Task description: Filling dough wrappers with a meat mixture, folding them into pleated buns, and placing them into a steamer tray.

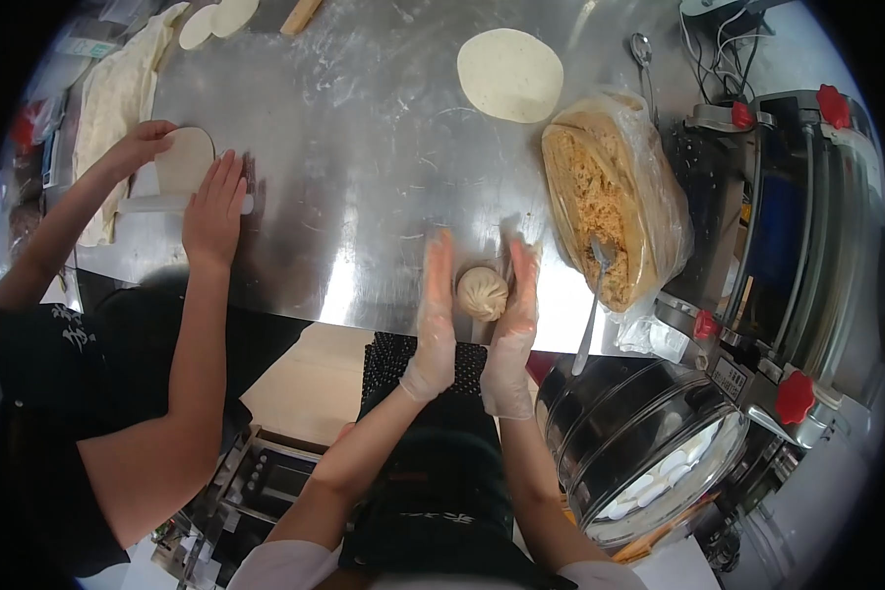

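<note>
A round pleated bun [483,294] of raw dough sits on the steel table, between my two gloved hands. My left hand [437,305] stands on edge at its left, with fingers straight and a small gap to the dough. On the other side my right hand [516,315] is likewise upright and flat, very close to the bun; whether it touches I cannot tell. Both wear clear plastic gloves. To the right lies a plastic-lined bag of crumbly orange-brown filling [600,187], with a metal spoon [592,315] stuck in it. A flat dough round [510,75] lies farther back.
At left, a co-worker's hands [211,211] work a white rolling pin [167,204] at a dough sheet [185,160]. Stacked steel steamers [600,423] holding white pieces stand below the table's right edge. A machine with red knobs [795,395] borders the right. Another spoon [642,54] lies at the back.
</note>
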Action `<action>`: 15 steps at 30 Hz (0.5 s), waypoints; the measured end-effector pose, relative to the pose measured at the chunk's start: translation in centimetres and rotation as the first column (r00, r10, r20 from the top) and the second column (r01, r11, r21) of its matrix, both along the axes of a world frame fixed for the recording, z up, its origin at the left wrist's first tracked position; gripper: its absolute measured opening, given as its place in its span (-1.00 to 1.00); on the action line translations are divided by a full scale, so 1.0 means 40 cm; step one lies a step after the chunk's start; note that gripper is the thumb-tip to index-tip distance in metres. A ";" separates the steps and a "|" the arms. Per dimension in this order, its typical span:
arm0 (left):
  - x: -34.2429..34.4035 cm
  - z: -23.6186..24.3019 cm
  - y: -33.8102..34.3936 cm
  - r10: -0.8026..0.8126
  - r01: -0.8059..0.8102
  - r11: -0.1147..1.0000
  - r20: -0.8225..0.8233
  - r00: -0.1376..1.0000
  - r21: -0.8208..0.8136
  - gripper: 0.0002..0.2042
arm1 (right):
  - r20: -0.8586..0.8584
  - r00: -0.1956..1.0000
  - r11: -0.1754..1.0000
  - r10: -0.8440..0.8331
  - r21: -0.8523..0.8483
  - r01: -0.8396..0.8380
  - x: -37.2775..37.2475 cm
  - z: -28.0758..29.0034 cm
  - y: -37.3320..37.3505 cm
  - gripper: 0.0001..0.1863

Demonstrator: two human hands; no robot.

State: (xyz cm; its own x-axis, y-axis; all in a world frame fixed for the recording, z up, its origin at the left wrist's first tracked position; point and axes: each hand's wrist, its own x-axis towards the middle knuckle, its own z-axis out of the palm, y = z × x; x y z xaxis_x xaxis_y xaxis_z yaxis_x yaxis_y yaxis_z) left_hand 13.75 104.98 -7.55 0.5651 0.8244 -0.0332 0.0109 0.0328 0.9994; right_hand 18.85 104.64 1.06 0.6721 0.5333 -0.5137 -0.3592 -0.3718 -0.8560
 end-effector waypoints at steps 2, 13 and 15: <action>0.001 0.004 0.005 0.004 -0.004 1.000 0.001 1.000 0.010 -0.19 | -0.061 0.993 0.987 0.102 0.134 -0.093 0.011 -0.089 -0.060 -0.23; 0.011 0.049 0.031 0.082 -0.094 0.980 -0.077 0.994 -0.176 -0.09 | 0.119 0.993 0.980 0.009 0.198 -0.033 0.003 -0.095 -0.074 0.09; 0.012 -0.010 0.008 0.038 -0.038 0.999 -0.014 0.999 0.006 -0.02 | 0.109 0.986 0.959 0.126 0.242 -0.149 0.036 -0.127 -0.082 0.13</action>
